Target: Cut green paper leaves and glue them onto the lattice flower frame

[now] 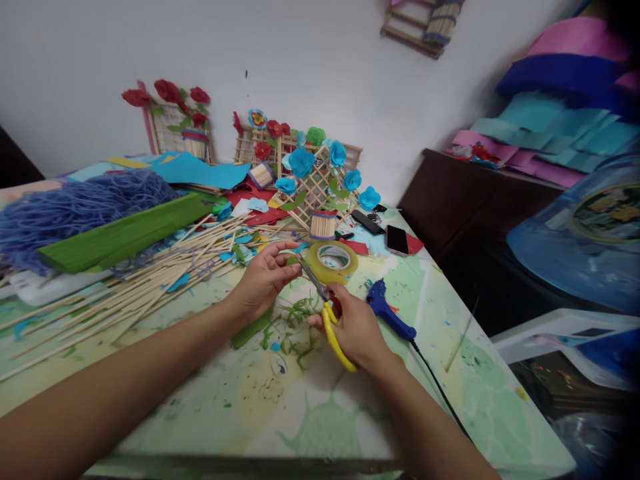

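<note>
1. Yellow-handled scissors (327,315) slant through our right hand (359,328), slim metal blades pointing away from us, toward our left fingertips.
2. A small green piece (292,259), partly hidden, sits pinched in our left hand (266,277).
3. A flat green strip (251,331) lies just below our left wrist.
4. Thin, curling green clippings (300,311) lie scattered between our hands.

A pale wall (310,60) rises behind a green-patterned table (200,420), a dark brown cabinet (450,183) at right

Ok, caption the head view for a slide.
Right hand holds yellow-handled scissors close to the left hand, green clippings lying below on the table.
</note>
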`<state>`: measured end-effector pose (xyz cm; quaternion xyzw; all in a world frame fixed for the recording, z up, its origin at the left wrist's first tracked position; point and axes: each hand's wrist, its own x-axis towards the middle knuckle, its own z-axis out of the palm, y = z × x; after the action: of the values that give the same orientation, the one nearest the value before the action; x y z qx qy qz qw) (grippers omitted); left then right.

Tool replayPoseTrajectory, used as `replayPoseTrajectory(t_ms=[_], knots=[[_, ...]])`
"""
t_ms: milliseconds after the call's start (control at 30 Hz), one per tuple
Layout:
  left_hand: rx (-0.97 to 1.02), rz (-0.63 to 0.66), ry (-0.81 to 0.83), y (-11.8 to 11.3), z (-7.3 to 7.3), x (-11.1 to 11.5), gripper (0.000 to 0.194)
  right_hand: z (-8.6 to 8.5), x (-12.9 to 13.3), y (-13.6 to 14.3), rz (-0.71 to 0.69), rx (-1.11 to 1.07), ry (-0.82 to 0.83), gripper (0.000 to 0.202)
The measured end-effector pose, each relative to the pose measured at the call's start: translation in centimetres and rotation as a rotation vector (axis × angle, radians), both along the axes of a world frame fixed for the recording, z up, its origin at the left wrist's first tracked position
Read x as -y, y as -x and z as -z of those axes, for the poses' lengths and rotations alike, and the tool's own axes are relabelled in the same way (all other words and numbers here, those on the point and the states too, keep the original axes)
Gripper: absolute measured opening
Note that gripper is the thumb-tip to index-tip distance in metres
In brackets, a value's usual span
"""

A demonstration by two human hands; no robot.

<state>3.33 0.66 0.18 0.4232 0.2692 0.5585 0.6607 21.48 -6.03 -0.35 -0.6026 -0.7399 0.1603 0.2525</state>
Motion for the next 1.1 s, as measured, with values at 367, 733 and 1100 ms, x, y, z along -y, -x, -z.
replayPoseTrajectory(t_ms=[367, 733, 1100], knots=[[0.002, 0.005, -0.005, 0.1, 0.0, -0.2, 0.046, 0.0, -0.1, 0.0, 0.0, 0.006, 0.0, 0.032], [-0.086, 0.008, -0.046, 0.5, -0.3, -0.5, 0.049, -0.1, 0.0, -0.2, -0.005, 0.003, 0.014, 0.032], [-0.221, 0.045, -0.094, 1.4, -0.4, -1.3, 0.052, -0.2, -0.1, -0.2, -0.005, 0.033, 0.015, 0.029]])
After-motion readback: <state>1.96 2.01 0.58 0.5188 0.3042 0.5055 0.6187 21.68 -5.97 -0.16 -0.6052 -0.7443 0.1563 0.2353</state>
